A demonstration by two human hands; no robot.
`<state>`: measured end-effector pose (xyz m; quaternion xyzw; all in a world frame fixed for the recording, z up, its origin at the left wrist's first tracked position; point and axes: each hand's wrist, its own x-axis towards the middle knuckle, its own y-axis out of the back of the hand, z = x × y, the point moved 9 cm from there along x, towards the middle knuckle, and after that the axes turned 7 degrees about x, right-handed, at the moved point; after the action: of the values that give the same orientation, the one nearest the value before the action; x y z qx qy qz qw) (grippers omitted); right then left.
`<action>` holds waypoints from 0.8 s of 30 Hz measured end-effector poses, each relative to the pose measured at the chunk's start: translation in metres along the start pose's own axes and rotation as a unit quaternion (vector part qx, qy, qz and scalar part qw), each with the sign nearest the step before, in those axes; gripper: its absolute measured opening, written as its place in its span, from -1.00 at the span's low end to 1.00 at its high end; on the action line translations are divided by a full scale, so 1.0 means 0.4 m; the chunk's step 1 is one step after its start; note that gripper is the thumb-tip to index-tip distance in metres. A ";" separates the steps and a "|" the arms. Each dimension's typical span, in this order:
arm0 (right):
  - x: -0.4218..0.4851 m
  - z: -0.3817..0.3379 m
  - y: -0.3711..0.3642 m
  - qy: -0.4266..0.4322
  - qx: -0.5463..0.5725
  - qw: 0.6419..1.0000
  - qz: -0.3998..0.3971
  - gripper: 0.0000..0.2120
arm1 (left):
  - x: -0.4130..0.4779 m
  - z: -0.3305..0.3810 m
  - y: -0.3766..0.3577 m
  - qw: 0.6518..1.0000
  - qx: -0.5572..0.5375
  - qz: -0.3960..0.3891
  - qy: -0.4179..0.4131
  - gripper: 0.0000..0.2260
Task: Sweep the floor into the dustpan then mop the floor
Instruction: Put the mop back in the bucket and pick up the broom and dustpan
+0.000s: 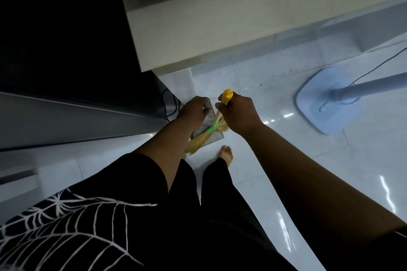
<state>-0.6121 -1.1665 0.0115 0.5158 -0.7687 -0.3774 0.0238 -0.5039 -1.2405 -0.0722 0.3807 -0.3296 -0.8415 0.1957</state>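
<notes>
My right hand [239,114] grips the yellow handle of a small broom [217,121], whose straw bristles, bound with a green band, hang down across a grey metal dustpan [210,132]. My left hand [193,111] holds the dustpan by its top edge, lifted off the white tiled floor [308,171]. The broom lies against the dustpan's face. No mop is in view.
A light blue fan base [319,103] with its pole and thin black cable stands on the floor at the right. A white desk [198,28] fills the top centre. A grey cabinet [66,116] sits at the left. My bare foot [225,154] is below the dustpan.
</notes>
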 end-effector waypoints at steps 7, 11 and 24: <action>-0.058 0.006 0.140 0.015 0.018 0.999 0.042 -0.77 | -0.057 0.078 0.005 0.998 -0.051 -0.024 0.005 -0.73; -0.097 0.011 0.242 0.014 0.017 0.997 0.071 -0.76 | -0.087 0.197 0.053 0.999 -0.017 0.004 -0.043 -0.81; -0.303 0.022 0.494 -0.052 0.006 0.971 0.232 -0.73 | -0.109 0.543 0.087 0.967 0.074 -0.056 -0.239 -0.86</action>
<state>-0.7125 -1.0271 0.1677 0.3027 -0.8700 -0.3833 0.0674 -0.6407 -1.1518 0.0817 0.1994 -0.4060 -0.8912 0.0350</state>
